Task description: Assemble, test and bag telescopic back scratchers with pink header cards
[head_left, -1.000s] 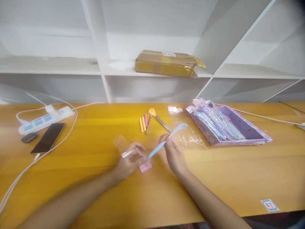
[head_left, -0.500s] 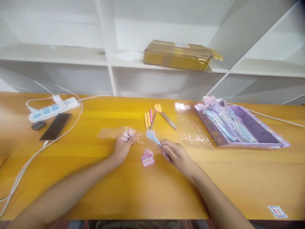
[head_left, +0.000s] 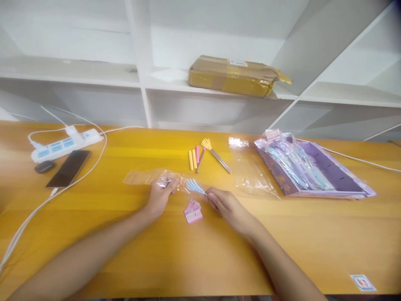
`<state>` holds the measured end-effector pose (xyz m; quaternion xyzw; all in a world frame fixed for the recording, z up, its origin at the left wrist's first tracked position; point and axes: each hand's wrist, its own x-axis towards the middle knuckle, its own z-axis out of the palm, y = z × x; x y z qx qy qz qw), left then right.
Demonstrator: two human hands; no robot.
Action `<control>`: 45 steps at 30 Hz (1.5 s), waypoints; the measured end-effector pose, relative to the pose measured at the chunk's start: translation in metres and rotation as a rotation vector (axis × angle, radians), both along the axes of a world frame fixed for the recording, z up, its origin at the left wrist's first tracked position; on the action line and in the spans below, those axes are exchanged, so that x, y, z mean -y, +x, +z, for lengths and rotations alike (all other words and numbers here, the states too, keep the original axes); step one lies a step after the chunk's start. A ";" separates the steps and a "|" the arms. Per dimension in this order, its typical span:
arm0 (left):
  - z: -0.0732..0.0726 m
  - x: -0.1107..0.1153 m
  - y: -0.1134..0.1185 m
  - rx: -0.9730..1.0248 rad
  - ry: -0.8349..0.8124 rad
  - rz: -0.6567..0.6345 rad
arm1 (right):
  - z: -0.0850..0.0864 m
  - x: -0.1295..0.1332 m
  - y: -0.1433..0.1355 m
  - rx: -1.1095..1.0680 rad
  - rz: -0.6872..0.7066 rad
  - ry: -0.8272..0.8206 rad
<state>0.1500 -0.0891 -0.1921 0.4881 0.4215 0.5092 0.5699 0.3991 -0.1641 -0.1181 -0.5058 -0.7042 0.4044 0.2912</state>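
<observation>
My left hand (head_left: 161,194) is closed on a clear plastic bag (head_left: 140,177) that trails off to the left. Between finger and thumb of my right hand (head_left: 227,205) is a back scratcher with a light blue, hand-shaped head (head_left: 194,186); its claws point left, close to the bag's edge. Most of its handle is hidden by my fingers. Just below lie pink printed cards (head_left: 193,212), overlapping. Beyond my hands rest a yellow back scratcher head (head_left: 206,144) on a metal rod (head_left: 221,161), a thin rod with a pink end (head_left: 201,160), and several yellow and pink grip tubes (head_left: 194,158).
A purple display box (head_left: 332,193) holds several bagged back scratchers at right, beside a flat clear bag (head_left: 253,175). To the left are a power strip (head_left: 67,144), a phone (head_left: 69,168) and white cables. A taped carton (head_left: 234,76) sits on the shelf.
The blue scratcher head has turned from pointing up-left to pointing left, lower and nearer the plastic bag. My left hand still grips the bag.
</observation>
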 end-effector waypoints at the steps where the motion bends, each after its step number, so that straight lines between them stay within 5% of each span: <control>1: 0.001 0.000 0.000 -0.005 -0.004 0.004 | -0.001 -0.001 0.000 0.002 -0.003 0.009; 11: 0.006 0.002 -0.002 -0.061 -0.019 -0.043 | -0.014 -0.002 -0.002 0.056 -0.001 0.044; 21: 0.018 0.004 -0.001 -0.070 -0.019 -0.210 | -0.005 -0.002 -0.007 0.041 -0.020 0.030; 30: 0.031 0.010 0.003 -0.048 0.031 -0.523 | -0.025 0.003 -0.028 -0.241 -0.103 -0.011; 34: 0.028 0.011 0.005 0.012 0.011 -0.486 | -0.025 0.006 -0.035 -0.214 -0.153 -0.020; 40: 0.012 0.009 0.008 0.134 -0.096 -0.222 | -0.022 -0.002 -0.013 -0.020 -0.269 -0.045; 45: 0.013 0.011 0.007 0.089 -0.113 -0.215 | -0.031 -0.011 -0.001 -0.067 -0.303 -0.027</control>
